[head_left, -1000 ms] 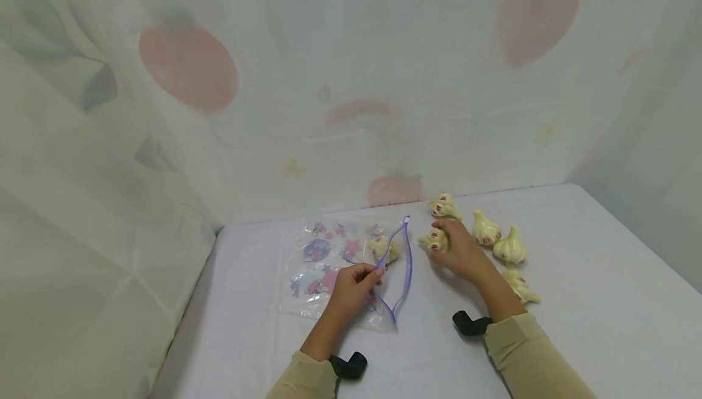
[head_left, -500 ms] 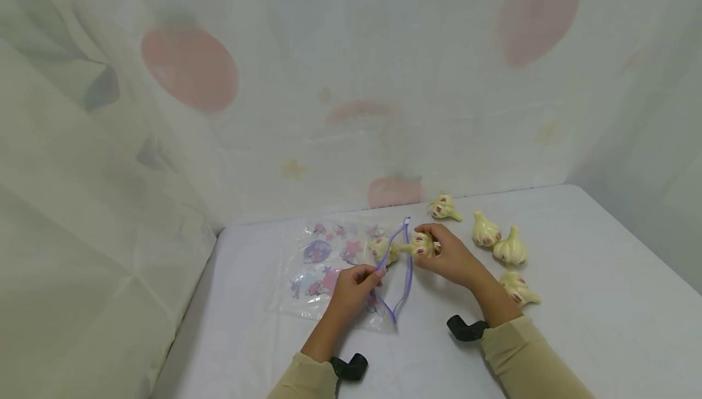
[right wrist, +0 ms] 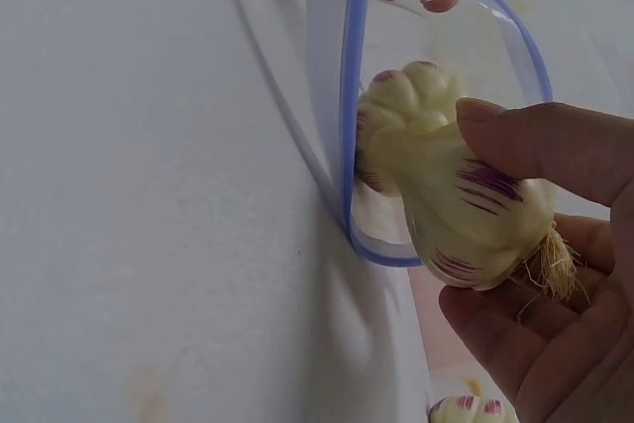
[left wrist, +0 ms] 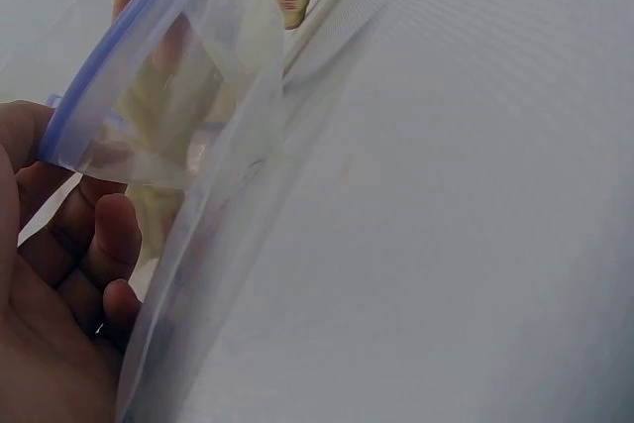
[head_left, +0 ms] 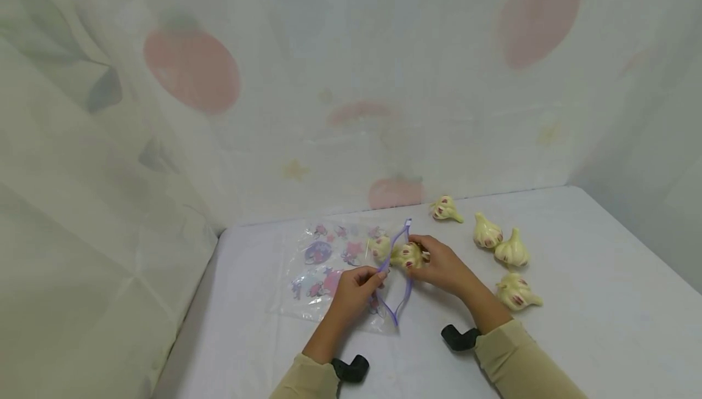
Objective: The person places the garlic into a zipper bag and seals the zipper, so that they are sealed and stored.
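A clear zip bag [head_left: 307,277] with a purple rim and printed pictures lies on the table, its mouth held apart toward the right. My left hand [head_left: 353,292] pinches the near side of that rim between thumb and fingers. One garlic bulb [head_left: 379,248] sits inside the bag, just past the mouth. My right hand [head_left: 441,265] grips a second garlic bulb [right wrist: 475,205] by its root end, fingers and thumb around it. The stem end of this bulb points into the bag's mouth, close to the bulb inside; whether they touch is unclear.
Several loose garlic bulbs lie right of the bag: one garlic bulb [head_left: 446,209] near the back edge, a pair with one garlic bulb [head_left: 512,249] in front, and a garlic bulb [head_left: 517,292] nearer the right forearm. A patterned curtain [head_left: 351,112] hangs behind the white table [head_left: 592,301].
My right hand has carried its garlic bulb leftward from beside the loose bulbs to the bag's mouth, where the stem now enters. The left hand has kept its pinch on the rim.
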Available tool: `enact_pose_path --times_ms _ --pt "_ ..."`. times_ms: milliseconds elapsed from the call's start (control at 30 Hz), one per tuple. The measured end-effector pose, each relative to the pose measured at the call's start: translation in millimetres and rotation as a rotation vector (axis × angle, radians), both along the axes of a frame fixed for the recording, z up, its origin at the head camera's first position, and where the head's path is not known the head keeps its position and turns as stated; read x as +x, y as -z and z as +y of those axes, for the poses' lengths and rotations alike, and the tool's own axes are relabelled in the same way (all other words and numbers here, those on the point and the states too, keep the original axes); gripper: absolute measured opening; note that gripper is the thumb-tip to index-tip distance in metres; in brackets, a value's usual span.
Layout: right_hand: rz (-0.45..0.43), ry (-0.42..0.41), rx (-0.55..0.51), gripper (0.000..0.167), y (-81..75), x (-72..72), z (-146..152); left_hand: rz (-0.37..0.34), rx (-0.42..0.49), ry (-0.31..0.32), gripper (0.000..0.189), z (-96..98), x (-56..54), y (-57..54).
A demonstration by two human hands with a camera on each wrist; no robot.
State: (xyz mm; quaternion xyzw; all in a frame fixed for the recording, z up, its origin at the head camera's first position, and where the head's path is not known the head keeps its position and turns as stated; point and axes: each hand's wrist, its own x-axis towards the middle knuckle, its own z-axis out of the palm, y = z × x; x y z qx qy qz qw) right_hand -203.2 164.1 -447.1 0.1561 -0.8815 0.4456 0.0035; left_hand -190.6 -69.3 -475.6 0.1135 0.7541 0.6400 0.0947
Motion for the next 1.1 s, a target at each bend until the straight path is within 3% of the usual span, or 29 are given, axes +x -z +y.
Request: enact_pose_path --times_ms 167,500,833,933,1100 --pt "-0.011 0.025 0.005 0.071 0.1 0.4 1.5 0.001 -0.009 -0.01 0.025 -0.4 -3.8 10.8" --pt "0.009 0.113 0.06 0.069 -3.5 0.4 6.7 0.024 -0.008 -0.009 0.029 -0.7 -1.9 10.9" --pt "0.065 0.14 0.022 0.07 1.2 -1.5 -0.5 0.042 -0.01 -0.005 0.026 -0.5 -2.5 11.2" --pt "0.112 0.137 0.015 0.07 4.1 -1.2 -7.1 0.047 -0.014 -0.002 0.024 0.0 -0.9 7.0" --pt "0.143 0.129 0.021 0.073 9.3 0.5 -18.1 0.073 -0.034 0.036 0.023 -0.4 7.2 -13.3"
